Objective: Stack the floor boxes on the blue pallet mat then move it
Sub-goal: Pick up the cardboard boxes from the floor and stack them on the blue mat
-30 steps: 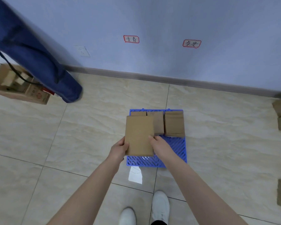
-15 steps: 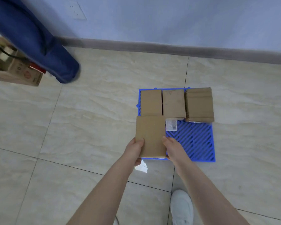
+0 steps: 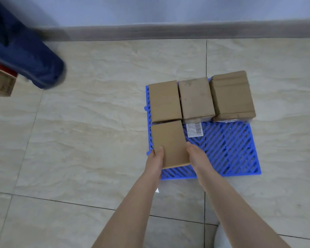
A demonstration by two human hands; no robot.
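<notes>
A blue slatted pallet mat (image 3: 229, 151) lies on the tiled floor. Three brown cardboard boxes stand in a row along its far edge: a left box (image 3: 164, 100), a middle box (image 3: 195, 97) with a white barcode label (image 3: 195, 129) on its near side, and a right box (image 3: 232, 95). A fourth box (image 3: 169, 142) sits at the mat's near left, just behind the left box. My left hand (image 3: 155, 162) grips its near left side and my right hand (image 3: 197, 156) holds its near right side.
A dark blue bag (image 3: 25, 56) leans at the upper left, with a printed carton (image 3: 1, 85) beside it at the left edge. A grey skirting board (image 3: 168, 31) runs along the wall. A white shoe (image 3: 222, 237) shows at the bottom.
The box in my hands has come down onto the near left of the mat, behind the left box. The camera has tilted lower and closer.
</notes>
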